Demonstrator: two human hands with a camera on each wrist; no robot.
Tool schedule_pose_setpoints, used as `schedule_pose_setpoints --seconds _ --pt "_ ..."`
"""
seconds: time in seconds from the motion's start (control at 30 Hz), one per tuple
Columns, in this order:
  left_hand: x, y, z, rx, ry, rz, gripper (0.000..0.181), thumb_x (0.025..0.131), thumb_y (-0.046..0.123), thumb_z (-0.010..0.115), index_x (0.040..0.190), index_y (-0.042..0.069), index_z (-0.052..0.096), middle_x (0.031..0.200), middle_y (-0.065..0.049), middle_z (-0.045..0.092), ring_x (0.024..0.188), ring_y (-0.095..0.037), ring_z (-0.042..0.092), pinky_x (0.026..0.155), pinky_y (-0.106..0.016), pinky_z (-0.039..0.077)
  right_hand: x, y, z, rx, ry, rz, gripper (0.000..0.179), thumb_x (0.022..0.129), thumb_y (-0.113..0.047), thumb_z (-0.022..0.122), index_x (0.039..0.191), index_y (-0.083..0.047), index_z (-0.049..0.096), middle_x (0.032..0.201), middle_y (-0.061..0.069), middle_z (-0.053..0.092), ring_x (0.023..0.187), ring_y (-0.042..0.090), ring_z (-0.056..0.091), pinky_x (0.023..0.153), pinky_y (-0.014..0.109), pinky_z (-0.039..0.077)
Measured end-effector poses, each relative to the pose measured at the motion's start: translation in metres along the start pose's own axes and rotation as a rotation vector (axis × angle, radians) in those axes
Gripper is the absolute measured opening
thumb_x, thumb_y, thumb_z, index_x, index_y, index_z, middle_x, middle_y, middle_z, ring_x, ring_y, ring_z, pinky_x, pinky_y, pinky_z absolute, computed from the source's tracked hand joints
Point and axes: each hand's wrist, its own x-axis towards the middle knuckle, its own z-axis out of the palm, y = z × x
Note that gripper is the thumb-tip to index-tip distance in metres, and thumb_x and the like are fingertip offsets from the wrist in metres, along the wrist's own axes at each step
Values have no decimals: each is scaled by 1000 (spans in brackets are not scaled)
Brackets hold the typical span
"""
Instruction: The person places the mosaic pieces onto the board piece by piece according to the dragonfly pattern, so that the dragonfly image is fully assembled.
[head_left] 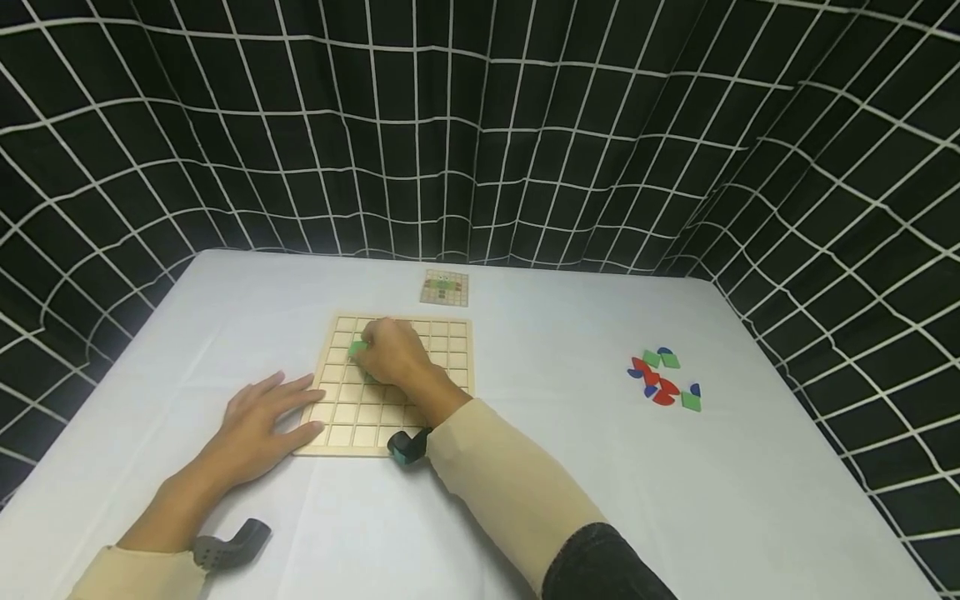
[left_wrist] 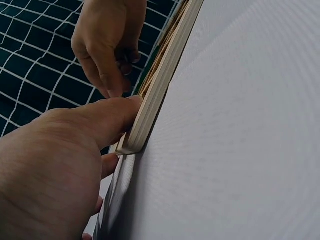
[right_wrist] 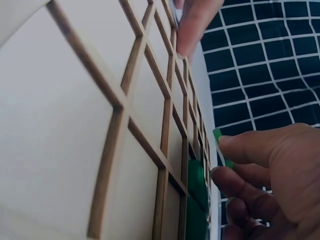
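A wooden grid board [head_left: 348,414] lies on the white table. My left hand [head_left: 258,425] rests at its left side with fingers spread, the thumb and fingertips touching the frame; the left wrist view shows the thumb along the board's edge [left_wrist: 155,95]. Over the upper part of the grid, my right hand [head_left: 395,352] pinches a green tile [right_wrist: 217,135] between thumb and fingers. Green pieces [right_wrist: 196,182] sit in cells of the board below that hand in the right wrist view. The hand and forearm hide part of the grid.
Behind the board lies a small pattern card [head_left: 445,287] with a grid design. To the right is a loose group of green squares [head_left: 691,402], red pieces [head_left: 664,392] and blue pieces [head_left: 664,351]. A dark curtain [head_left: 480,125] with white grid lines surrounds the table.
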Motion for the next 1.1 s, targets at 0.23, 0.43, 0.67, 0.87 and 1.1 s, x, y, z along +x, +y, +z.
schedule_pose_setpoints --seconds 0.23,0.43,0.67,0.87,1.1 --pt "-2 -2 2 7 6 12 45 89 41 65 127 17 61 145 -14 46 138 -46 26 110 -66 8 0 -2 8 -76 14 -24 11 87 -19 67 92 -13 74 90 -3 71 74 8 60 61 17 48" --pt "-2 -1 1 -1 17 27 45 89 40 65 127 16 61 145 -14 46 137 -46 27 110 -66 8 1 -1 11 -76 7 -24 6 85 -17 67 84 -13 72 75 -5 65 64 9 55 52 17 44" --pt "-2 -1 0 -5 12 22 45 89 41 65 127 16 61 146 -14 46 138 -46 26 111 -66 7 1 -1 1 -46 -10 -11 23 84 -21 68 106 -13 71 93 -3 70 83 11 62 69 21 53" --pt "-2 -1 -1 -7 5 12 46 90 42 64 128 17 60 146 -13 46 139 -45 25 111 -66 6 -20 -4 -42 82 47 -115 35 89 -29 67 119 -12 67 86 0 66 82 12 58 71 23 51" --pt "0 -1 1 2 12 16 46 89 41 65 127 17 61 145 -14 46 138 -45 26 110 -66 8 -69 5 -96 242 172 -290 26 86 -26 69 109 -13 71 92 -2 66 85 12 56 75 28 49"
